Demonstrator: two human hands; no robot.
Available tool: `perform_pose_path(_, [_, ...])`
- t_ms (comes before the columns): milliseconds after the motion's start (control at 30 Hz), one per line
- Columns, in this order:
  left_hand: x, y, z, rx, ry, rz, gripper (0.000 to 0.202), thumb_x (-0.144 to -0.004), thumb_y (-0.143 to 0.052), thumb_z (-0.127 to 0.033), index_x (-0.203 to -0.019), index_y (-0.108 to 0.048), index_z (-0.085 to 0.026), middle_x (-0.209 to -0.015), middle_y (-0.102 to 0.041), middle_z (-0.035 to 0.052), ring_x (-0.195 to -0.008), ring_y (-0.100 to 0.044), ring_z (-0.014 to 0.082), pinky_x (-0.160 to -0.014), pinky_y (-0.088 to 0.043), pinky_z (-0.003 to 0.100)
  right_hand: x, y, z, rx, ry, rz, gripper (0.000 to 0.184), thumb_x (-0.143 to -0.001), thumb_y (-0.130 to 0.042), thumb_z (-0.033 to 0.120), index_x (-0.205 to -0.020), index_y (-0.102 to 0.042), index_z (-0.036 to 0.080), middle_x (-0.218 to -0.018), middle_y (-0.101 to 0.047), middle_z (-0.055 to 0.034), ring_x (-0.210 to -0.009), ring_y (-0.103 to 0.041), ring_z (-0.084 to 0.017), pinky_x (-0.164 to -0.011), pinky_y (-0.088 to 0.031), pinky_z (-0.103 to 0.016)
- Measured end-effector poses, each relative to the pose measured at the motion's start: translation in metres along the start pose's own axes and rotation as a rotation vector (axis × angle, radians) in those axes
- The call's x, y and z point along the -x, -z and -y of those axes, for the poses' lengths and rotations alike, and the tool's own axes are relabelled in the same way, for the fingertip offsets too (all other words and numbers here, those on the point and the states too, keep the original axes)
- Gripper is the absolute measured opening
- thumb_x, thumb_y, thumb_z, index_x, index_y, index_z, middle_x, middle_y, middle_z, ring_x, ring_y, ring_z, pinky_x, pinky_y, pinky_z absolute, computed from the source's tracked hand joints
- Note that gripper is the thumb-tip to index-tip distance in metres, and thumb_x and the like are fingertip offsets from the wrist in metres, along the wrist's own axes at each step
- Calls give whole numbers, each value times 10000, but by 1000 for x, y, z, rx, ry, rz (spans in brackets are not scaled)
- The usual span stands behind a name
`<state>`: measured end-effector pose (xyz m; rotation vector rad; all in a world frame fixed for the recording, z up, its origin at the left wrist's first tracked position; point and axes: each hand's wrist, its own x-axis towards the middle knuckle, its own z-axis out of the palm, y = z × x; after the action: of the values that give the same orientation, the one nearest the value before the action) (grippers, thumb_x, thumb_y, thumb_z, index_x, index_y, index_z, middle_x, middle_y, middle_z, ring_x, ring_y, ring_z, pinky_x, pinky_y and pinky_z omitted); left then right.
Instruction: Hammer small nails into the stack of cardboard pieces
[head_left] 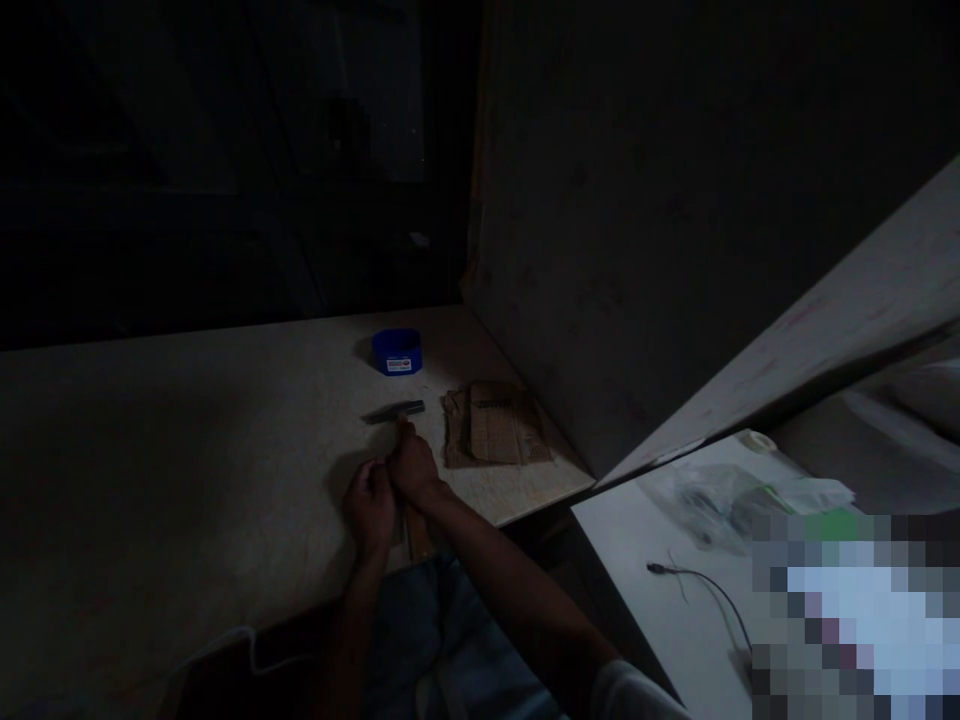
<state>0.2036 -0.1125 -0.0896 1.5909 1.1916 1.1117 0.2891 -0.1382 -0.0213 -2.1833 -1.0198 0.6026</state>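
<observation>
A hammer (396, 411) lies close over the pale tabletop, its metal head pointing away from me and its wooden handle running back toward my lap. My right hand (413, 466) is closed round the handle just below the head. Right beside it on the left, my left hand (370, 503) is closed with curled fingers; what they hold, if anything, is hidden in the dim light. Beyond the hammer head stands a blue plastic tub (397, 352) with a white label. Folded brown cardboard (501, 425) rests to the right of my hands.
A dark panel wall (600, 250) borders the table (150, 450) on the right. On a lower white surface (611, 535) are a clear plastic bag (709, 500) and a dark cable (701, 575). A white cord (251, 645) hangs near the table's front edge.
</observation>
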Motion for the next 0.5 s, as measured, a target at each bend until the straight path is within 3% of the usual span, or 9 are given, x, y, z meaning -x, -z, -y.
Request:
perform_pose_path(333, [0,-2,0,-85,-31,-4,335,-855,-468,-429,-915,-694,-190,-912,-747,83,-856,-682,244,-806,-528,348,-7,2,-4,5,-49,-6,657,-827,-654,203,-1410,-386,66,-1218,-689,-243,-1123,-687,-337,-876,-532,-392])
perform_pose_path(500, [1,-2,-1,-126,-26,57,381,-864,-445,-450,-929,-699,-174,-931,-757,105,-856,-687,247,-804,-522,342,-8,5,-10,4,-68,-28,621,-833,-651,200,-1391,-417,61,-1210,-696,-243,-1114,-693,-334,-881,-537,-387])
